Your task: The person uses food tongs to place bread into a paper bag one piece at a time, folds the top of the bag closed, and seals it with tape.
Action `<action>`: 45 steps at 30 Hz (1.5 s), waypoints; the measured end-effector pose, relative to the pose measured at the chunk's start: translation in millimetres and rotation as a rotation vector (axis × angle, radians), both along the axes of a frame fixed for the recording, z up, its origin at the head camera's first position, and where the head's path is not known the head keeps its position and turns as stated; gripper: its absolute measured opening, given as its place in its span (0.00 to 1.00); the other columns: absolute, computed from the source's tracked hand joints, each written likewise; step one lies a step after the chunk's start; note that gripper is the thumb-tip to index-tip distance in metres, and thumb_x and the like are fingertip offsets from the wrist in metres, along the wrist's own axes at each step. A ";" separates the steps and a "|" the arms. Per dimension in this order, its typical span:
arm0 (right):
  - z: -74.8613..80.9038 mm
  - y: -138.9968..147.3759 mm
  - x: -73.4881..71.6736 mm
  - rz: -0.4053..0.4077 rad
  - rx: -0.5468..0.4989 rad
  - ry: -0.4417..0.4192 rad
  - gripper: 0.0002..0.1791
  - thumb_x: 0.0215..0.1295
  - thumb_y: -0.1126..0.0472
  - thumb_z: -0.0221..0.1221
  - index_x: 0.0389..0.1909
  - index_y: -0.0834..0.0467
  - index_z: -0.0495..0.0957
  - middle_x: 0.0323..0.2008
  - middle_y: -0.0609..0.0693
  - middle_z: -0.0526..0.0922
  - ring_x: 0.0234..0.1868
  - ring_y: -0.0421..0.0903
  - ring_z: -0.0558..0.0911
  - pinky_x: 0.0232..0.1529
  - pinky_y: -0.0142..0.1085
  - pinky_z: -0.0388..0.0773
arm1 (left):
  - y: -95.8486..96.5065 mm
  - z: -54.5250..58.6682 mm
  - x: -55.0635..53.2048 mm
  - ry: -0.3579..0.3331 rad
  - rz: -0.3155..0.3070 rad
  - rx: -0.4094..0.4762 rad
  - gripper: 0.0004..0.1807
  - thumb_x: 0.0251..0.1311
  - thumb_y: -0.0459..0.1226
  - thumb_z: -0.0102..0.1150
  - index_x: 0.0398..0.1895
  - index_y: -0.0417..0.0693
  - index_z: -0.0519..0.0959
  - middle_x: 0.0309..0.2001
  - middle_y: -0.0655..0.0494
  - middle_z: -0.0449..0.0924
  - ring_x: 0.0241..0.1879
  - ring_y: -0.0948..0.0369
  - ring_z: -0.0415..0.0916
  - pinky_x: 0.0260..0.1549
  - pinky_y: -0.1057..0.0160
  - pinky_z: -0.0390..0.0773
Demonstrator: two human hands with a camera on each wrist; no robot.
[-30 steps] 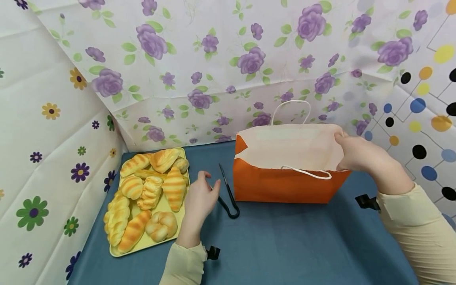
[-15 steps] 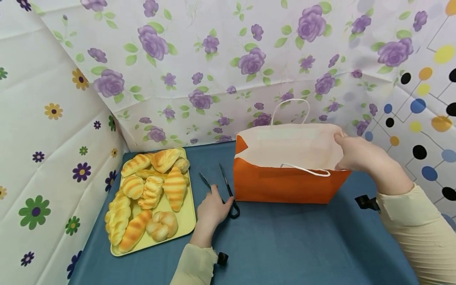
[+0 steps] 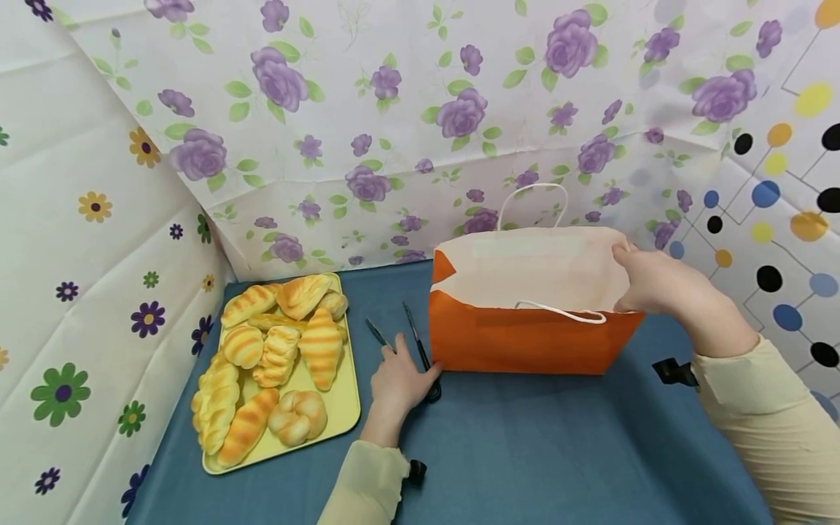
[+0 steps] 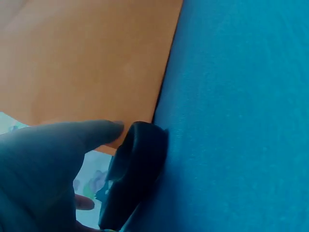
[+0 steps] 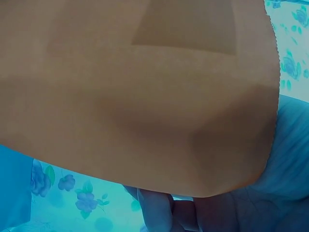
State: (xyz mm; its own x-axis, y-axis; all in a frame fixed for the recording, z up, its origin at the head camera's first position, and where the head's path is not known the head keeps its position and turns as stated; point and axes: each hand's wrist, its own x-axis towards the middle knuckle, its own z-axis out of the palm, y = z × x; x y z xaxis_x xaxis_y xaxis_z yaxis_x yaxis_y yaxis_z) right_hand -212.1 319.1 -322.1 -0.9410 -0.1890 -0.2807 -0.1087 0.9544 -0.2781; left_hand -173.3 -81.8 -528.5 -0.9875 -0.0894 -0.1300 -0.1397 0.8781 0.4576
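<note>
My left hand [image 3: 397, 379] reaches over a pair of tongs [image 3: 415, 332] lying on the blue cloth, with metal tips and a black bent end. Its thumb is stretched out near the lower corner of an orange paper bag [image 3: 518, 343]. In the left wrist view the thumb [image 4: 91, 134] stands beside the black bend of the tongs [image 4: 142, 154]; the fingers are mostly hidden. At the bag's right side, my right hand [image 3: 669, 281] pinches the rim of its open mouth. Bag paper [image 5: 145, 96] fills most of the right wrist view.
On the left lies a yellow tray [image 3: 344, 408] holding several breads and pastries, including a round knotted roll [image 3: 298, 418]. White cord handles [image 3: 534, 187] stick up from the bag. Flowered sheets [image 3: 394, 131] hang behind the blue tablecloth [image 3: 525, 445].
My left hand has moved right, away from the tray's edge and over the tongs, its thumb now near the bag corner. My right hand stays at the bag's rim.
</note>
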 end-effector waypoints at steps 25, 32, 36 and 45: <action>0.0 4.2 -0.9 0.003 0.010 -0.007 0.60 0.62 0.60 0.74 0.83 0.74 0.45 0.80 0.79 0.44 0.75 0.81 0.57 0.63 0.72 0.69 | -18.5 11.6 0.5 -0.034 0.002 -0.022 0.58 0.65 0.44 0.74 0.88 0.43 0.45 0.68 0.26 0.67 0.60 0.34 0.75 0.47 0.37 0.81; -1.1 1.1 -1.2 0.014 -0.001 -0.006 0.60 0.62 0.58 0.75 0.83 0.73 0.45 0.80 0.79 0.44 0.74 0.81 0.57 0.63 0.71 0.69 | -24.2 -0.7 -2.9 0.026 0.060 0.008 0.53 0.67 0.48 0.74 0.81 0.28 0.56 0.66 0.24 0.70 0.60 0.32 0.76 0.53 0.35 0.80; -0.8 -0.3 -1.2 0.015 -0.004 -0.004 0.59 0.63 0.59 0.74 0.83 0.73 0.45 0.80 0.79 0.44 0.73 0.81 0.59 0.59 0.68 0.74 | -33.3 -1.6 -3.4 0.033 0.040 0.070 0.46 0.65 0.47 0.73 0.74 0.25 0.65 0.58 0.25 0.74 0.53 0.33 0.79 0.51 0.36 0.80; -0.6 1.4 -1.9 0.005 0.004 -0.015 0.60 0.63 0.56 0.75 0.83 0.72 0.45 0.80 0.78 0.44 0.75 0.81 0.56 0.64 0.73 0.67 | -52.3 5.9 -5.1 0.035 0.077 0.334 0.36 0.61 0.49 0.68 0.65 0.36 0.68 0.45 0.40 0.81 0.36 0.49 0.79 0.38 0.47 0.79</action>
